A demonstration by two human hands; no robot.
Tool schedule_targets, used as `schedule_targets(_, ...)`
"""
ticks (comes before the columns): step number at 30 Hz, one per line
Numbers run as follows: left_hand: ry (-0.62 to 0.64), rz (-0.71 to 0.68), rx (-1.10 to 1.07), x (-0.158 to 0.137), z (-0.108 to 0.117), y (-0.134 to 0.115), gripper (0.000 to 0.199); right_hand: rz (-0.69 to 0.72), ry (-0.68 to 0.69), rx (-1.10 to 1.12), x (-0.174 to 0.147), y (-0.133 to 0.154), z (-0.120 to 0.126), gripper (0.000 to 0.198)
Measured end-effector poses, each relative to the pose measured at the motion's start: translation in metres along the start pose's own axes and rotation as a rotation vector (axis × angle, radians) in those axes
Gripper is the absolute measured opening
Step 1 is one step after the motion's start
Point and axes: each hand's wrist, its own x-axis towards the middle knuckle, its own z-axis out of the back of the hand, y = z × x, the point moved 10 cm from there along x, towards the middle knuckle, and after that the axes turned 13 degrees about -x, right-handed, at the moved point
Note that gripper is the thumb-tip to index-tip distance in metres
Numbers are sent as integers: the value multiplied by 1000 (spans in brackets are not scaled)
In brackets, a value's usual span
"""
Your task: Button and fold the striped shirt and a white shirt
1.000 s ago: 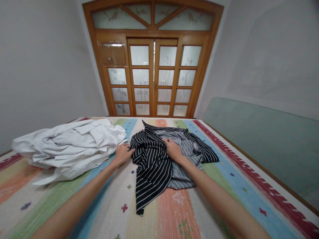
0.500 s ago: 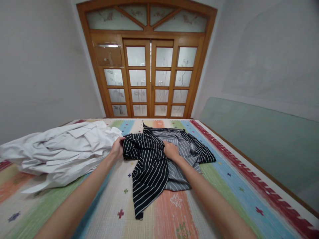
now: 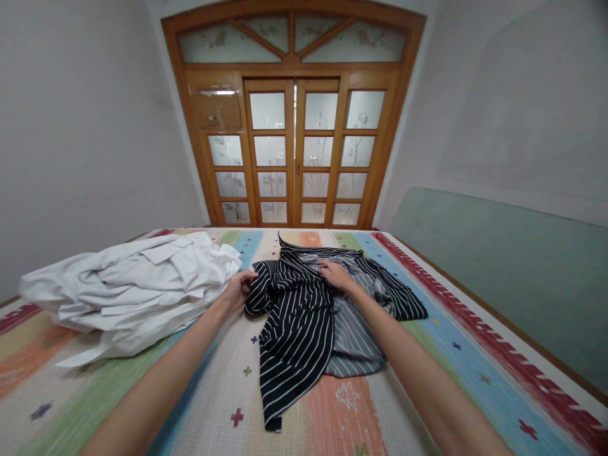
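Observation:
A black-and-white striped shirt (image 3: 297, 329) lies spread on the patterned sheet, its front open and its greyish inner side (image 3: 356, 342) showing on the right. At the shirt's left sleeve end, my left hand (image 3: 237, 288) pinches the cloth between thumb and fingers. My right hand (image 3: 336, 276) rests near the collar, on the edge between the dark outer cloth and the grey inside. Its fingers are loosely stretched over the fabric, and the thumb is hidden. To the left of my left hand is a heap of white clothing (image 3: 137, 278).
A bed with a colourful striped sheet (image 3: 199, 405) fills the foreground. Along its right side runs a pale green panel (image 3: 494, 259) against the wall. Wooden doors with glass panes (image 3: 294, 152) stand beyond the far edge.
My right hand has loosened from the bunched cloth and shifted slightly right. The sleeve end at my left hand now looks more rounded. The whole view has moved a little.

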Motion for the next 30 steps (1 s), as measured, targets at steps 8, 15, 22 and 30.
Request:
schedule_targets(8,165,33,246,2,-23,14,22,212,48,-224,18,52,-20,50)
schedule_targets(15,88,3,1003,-3,-12,1,55,71,205,-271,26,54,-45,65)
schedule_targets(22,48,-171,1342,-4,-24,-40,33,92,157,-306,16,59,-38,54)
schedule_targets(30,-114,-385,1297,-7,-25,-100,29,-87,35,-304,5,31,-16,49)
